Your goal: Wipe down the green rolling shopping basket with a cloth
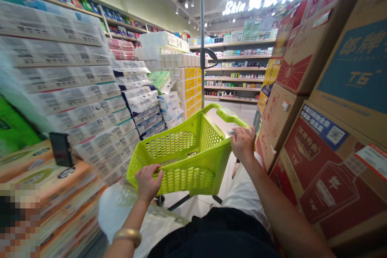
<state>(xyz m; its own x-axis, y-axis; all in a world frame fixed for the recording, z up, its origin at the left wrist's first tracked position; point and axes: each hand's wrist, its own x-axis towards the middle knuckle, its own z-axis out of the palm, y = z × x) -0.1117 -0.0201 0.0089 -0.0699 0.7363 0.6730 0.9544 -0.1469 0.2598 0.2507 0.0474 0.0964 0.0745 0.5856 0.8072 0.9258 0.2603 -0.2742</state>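
A lime-green plastic shopping basket [181, 149] is in front of me, tilted, with its handle [225, 115] up at the far side. My left hand [147, 182] is closed over the near left rim. My right hand [242, 142] is closed on the right rim near the handle. Inside, the basket looks empty. A gold bangle [128, 236] is on my left wrist. A white bag or cloth [121, 209] lies under the basket near my lap.
Stacked tissue packs [75, 88] wall the left side; a dark phone [61, 149] stands on orange boxes [45, 177]. Cardboard cartons [326, 109] pile up on the right. A metal pole [202, 28] rises ahead, with store shelves [238, 72] beyond the narrow aisle.
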